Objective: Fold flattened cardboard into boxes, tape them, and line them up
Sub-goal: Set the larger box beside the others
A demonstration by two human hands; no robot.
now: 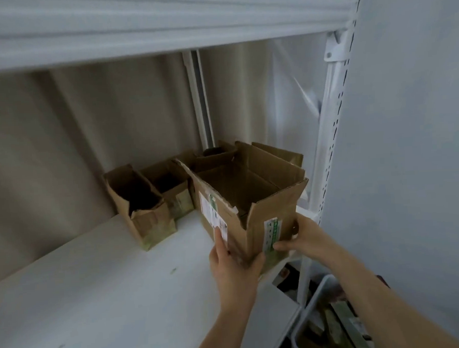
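— Forearms come in from the bottom edge, and both hands are on the open box (251,199). Left hand (234,264) lies against its labelled side with fingers straight up the cardboard, thumb tucked round the near bottom corner. Right hand (302,236) wraps the other side low down, fingers curled round the box's edge.

— So where does the box sit?

— At the right end of the white shelf (96,287), near its front edge, the near corner seemingly hanging just past it. Top flaps stand open. I'd judge the two-sided hold is for sliding it square into the row.

— What row?

— Two smaller boxes: one (142,210) well left of it, another (175,192) between, tight against the shelf's back edge. A further box (277,151) stands behind the held one, touching or nearly. All open-topped, so lining up looks well along.

— Anything else?

— The rack's perforated white upright (330,142) at the right corner, and a grey bin (324,326) of flat cardboard below the shelf.
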